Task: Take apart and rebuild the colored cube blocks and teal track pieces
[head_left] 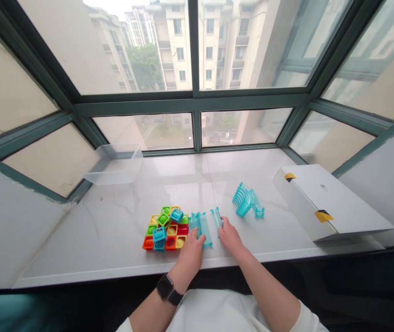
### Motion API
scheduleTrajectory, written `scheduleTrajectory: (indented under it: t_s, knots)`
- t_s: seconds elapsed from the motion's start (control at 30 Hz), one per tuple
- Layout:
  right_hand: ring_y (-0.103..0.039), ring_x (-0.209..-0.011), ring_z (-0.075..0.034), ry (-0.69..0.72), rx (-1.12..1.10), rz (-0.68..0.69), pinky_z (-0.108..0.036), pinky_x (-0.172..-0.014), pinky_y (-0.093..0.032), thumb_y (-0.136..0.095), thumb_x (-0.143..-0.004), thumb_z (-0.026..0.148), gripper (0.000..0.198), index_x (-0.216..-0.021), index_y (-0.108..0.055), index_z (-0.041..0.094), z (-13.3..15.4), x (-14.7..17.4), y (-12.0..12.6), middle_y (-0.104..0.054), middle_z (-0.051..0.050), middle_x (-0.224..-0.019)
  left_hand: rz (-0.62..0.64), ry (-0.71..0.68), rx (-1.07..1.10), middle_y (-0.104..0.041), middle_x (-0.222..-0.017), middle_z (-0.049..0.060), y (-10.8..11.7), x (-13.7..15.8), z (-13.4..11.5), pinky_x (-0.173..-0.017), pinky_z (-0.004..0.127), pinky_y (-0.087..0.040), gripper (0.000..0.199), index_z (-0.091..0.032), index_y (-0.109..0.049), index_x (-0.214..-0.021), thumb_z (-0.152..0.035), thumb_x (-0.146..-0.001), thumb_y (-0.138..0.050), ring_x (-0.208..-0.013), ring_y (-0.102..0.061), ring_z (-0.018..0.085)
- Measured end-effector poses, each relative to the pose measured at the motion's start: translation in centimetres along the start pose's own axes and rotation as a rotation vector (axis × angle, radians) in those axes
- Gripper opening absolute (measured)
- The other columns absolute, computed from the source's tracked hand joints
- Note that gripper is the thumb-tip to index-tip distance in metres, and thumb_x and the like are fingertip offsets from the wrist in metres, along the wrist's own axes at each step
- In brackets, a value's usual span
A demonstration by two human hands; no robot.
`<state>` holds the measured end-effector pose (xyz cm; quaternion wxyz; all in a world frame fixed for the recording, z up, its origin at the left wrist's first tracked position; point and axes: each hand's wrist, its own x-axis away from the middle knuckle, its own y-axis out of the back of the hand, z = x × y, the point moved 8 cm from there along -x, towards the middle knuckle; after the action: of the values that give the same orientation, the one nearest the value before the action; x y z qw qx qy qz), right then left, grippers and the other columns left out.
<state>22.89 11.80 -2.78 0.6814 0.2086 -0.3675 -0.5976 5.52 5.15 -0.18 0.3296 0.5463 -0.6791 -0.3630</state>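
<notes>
The right hand (230, 237) pinches a clear-blue strip (215, 217); the left hand (191, 251) touches blue panels (204, 227) — its grip cannot be told — colourful blocks (171, 230) at its ten o'clock.

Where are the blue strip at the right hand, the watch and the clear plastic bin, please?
Blue strip (216, 219), head view: its exposed middle.
Watch (165, 286), head view: its dark screen.
Clear plastic bin (113, 178), head view: its near wall.

Soft daylight is streaming through the window (195, 104), reflecting palely off the glossy surface (107, 230); dark shadow is filling the lower corners.
</notes>
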Motion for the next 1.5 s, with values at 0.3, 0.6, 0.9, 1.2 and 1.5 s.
scheduleTrajectory:
  t_s: [0.3,0.6,0.9,1.2,1.5]
  knots:
    - [-0.066,-0.116,-0.027,0.196,0.127,-0.063,-0.033,-0.099,-0.049,-0.057,-0.101,0.032,0.053,-0.151,-0.052,0.018,1.9,1.2,-0.8,-0.065,-0.016,-0.131,0.016,-0.069,-0.062,-0.063,-0.13,0.014,1.5,0.1,-1.4,-0.107,0.05,-0.051,0.042,-0.022,-0.067,-0.116,0.0,-0.083,-0.054,-0.126,-0.06,0.032]
    - [-0.067,-0.108,-0.025,0.238,0.148,-0.118,-0.032,-0.09,-0.051,-0.062,-0.099,0.03,0.013,-0.105,-0.069,0.021,3.1,2.2,-1.1,-0.062,-0.011,-0.123,0.027,-0.127,-0.188,-0.068,-0.111,0.01,2.7,0.1,-1.0,-0.101,0.042,-0.053,0.047,-0.021,-0.065,-0.124,0.002,-0.091,-0.041,-0.11,-0.062,0.026]
    - [-0.066,-0.103,-0.026,0.175,0.349,-0.114,-0.032,-0.079,-0.047,-0.057,-0.101,0.026,0.011,-0.104,-0.065,0.02,3.4,1.9,-1.2,-0.062,-0.014,-0.123,0.079,-0.168,-0.226,-0.068,-0.113,0.011,1.6,0.3,-1.0,-0.098,0.042,-0.052,0.048,-0.02,-0.065,-0.117,0.007,-0.087,-0.04,-0.11,-0.061,0.028]
    - [-0.065,-0.101,-0.026,0.185,0.38,-0.097,-0.032,-0.078,-0.048,-0.057,-0.102,0.029,0.015,-0.11,-0.066,0.02,3.4,2.1,-1.3,-0.061,-0.014,-0.122,-0.003,-0.163,-0.136,-0.067,-0.118,0.009,3.4,0.1,-1.2,-0.102,0.043,-0.053,0.037,-0.023,-0.066,-0.121,-0.004,-0.092,-0.053,-0.113,-0.06,0.027]
    - [-0.059,-0.118,-0.03,0.422,0.069,-0.339,-0.044,-0.108,-0.046,-0.055,-0.099,0.028,0.021,-0.114,-0.069,0.022,4.8,3.1,6.5,-0.066,-0.013,-0.124,-0.141,-0.173,-0.012,-0.068,-0.125,0.011,4.3,0.6,-2.3,-0.106,0.052,-0.053,0.031,-0.026,-0.07,-0.122,-0.019,-0.097,-0.054,-0.119,-0.061,0.031]
